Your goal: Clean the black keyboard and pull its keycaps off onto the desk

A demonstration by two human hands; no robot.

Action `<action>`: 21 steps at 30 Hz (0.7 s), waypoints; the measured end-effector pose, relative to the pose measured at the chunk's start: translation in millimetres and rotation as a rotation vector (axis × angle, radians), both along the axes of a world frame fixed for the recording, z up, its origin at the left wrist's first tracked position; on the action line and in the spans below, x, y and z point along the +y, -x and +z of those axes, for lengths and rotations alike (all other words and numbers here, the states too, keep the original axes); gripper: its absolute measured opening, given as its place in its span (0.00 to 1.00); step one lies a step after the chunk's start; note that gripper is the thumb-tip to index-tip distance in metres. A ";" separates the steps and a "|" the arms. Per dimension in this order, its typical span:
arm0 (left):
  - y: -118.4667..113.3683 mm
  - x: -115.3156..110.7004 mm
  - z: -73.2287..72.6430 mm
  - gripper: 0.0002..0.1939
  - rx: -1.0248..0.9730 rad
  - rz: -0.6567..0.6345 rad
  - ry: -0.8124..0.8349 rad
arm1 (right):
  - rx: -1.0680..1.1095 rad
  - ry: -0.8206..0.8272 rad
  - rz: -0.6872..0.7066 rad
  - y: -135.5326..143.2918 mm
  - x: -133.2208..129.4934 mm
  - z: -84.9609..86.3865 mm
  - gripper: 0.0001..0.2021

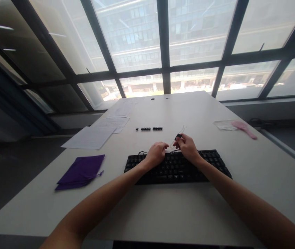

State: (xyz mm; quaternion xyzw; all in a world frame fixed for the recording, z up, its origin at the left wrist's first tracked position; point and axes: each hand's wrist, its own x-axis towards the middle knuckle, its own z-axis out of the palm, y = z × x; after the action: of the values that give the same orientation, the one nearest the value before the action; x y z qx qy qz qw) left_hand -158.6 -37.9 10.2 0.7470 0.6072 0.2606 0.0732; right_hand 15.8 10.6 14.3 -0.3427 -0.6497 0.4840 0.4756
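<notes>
A black keyboard [173, 169] lies on the white table in front of me. Over its upper middle, my right hand [186, 145] pinches a small black piece [178, 137], with thin wire [182, 129] sticking out past it. My left hand [158, 152] is closed above the keyboard's upper left part, its fingertips near the lower end of the wire; whatever they may hold is too small to make out. Beyond the hands, small black keycaps [145, 129] stand in a row, one apart at the left and the others in two groups.
A folded purple pouch [81, 171] lies left of the keyboard, with paper sheets [89, 137] behind it. At the right are a pink brush-like object [243, 128] and a clear packet [224, 125]. Windows rise beyond the table [186, 107].
</notes>
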 end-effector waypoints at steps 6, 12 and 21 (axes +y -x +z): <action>-3.3 -5.5 8.0 0.16 0.039 -0.043 -0.006 | -0.177 -0.136 0.027 -1.8 -3.2 -3.2 0.09; -15.3 -8.4 7.9 0.14 -0.068 -0.079 0.010 | -0.247 -0.203 0.067 -1.4 -3.6 -5.7 0.09; -11.3 -12.6 5.1 0.09 -0.133 -0.073 -0.029 | -0.473 -0.544 0.117 -5.9 -19.1 -2.9 0.08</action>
State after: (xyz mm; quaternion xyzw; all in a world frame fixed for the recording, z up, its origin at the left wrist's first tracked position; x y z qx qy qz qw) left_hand -147.3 -50.5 15.2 0.7506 0.5695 0.3157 0.1120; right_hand 21.8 -8.5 11.4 -0.2683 -0.8652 0.2274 0.3575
